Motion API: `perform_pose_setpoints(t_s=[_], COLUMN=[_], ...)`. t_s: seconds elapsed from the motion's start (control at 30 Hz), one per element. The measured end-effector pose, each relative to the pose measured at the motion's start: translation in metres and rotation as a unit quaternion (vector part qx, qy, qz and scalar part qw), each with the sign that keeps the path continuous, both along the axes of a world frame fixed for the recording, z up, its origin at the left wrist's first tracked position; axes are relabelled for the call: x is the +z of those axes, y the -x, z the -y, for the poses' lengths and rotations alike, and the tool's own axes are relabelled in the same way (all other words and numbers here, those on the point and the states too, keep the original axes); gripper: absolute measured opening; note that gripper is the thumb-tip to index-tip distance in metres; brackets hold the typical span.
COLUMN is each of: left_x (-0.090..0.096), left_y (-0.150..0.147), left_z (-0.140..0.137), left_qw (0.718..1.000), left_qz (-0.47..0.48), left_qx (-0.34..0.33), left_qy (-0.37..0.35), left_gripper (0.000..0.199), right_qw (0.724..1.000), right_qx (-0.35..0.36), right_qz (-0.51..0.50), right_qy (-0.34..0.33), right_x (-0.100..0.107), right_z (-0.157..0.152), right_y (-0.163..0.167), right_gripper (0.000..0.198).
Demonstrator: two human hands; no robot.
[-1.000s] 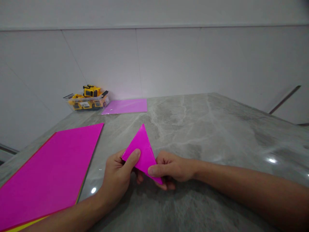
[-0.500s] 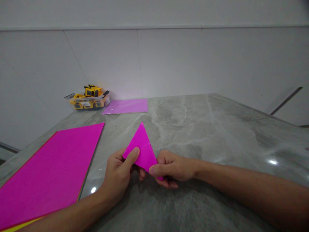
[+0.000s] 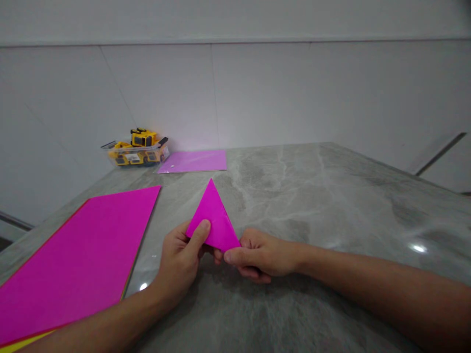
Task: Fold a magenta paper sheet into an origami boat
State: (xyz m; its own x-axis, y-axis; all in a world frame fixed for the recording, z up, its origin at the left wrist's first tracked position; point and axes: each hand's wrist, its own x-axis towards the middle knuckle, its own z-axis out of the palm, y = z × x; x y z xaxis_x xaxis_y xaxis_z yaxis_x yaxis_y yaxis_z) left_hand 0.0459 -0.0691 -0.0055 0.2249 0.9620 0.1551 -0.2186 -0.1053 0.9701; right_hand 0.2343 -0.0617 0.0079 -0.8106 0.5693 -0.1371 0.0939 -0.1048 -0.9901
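A folded piece of bright pink paper (image 3: 212, 212), shaped like a triangle, is held just above the table with its point facing away from me. My left hand (image 3: 184, 255) grips its left side, the thumb flat on top and the fingers beneath. At the lower right corner, my right hand (image 3: 253, 255) pinches the paper between thumb and curled fingers. The undersides of the fold and most of my left fingertips are hidden.
A stack of large coloured sheets (image 3: 84, 245), pink on top, lies at the left. Behind stand a clear plastic box (image 3: 138, 156) of yellow toy trucks (image 3: 143, 139) and a flat lilac packet (image 3: 195, 161) by the wall. Grey marbled table (image 3: 312, 196) extends right.
The triangle's tip has shifted slightly up and left. The flap that stuck out below my right thumb no longer shows. Both hands keep their grip; the view has moved a little.
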Motion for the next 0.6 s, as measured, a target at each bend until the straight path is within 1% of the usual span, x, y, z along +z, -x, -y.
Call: perform_pose_setpoints(t_s=[0.1,0.2,0.3,0.37,0.43,0.5,0.6], left_x=[-0.001,0.000,0.003,0.005,0.008,0.009,0.011], left_y=[0.002,0.002,0.001,0.000,-0.001,-0.002,-0.003], left_z=[0.001,0.004,0.008,0.010,0.010,0.010,0.010], left_qw=[1.000,0.998,0.995,0.994,0.993,0.994,0.994], left_qz=[-0.005,-0.038,-0.073,-0.088,-0.099,-0.101,-0.103], left_qx=[-0.009,-0.038,-0.062,-0.060,-0.053,-0.045,-0.043], left_qy=[-0.009,-0.018,-0.021,-0.020,-0.020,-0.022,-0.018], left_gripper=[0.029,0.032,0.035,0.037,0.038,0.038,0.039], right_qw=[1.000,1.000,0.997,0.992,0.990,0.989,0.991], right_qx=[0.004,-0.007,-0.013,-0.002,0.009,0.013,0.013], right_qz=[0.008,-0.009,-0.022,-0.021,-0.023,-0.028,-0.028], right_qy=[-0.019,-0.029,-0.079,-0.121,-0.141,-0.145,-0.130], right_x=[-0.003,-0.007,-0.008,-0.008,-0.009,-0.010,-0.010], right_z=[0.001,0.001,0.002,0.002,0.002,0.002,0.002], right_y=[-0.001,-0.001,-0.002,-0.003,-0.003,-0.003,-0.003], right_gripper=[0.053,0.061,0.062,0.061,0.061,0.061,0.062])
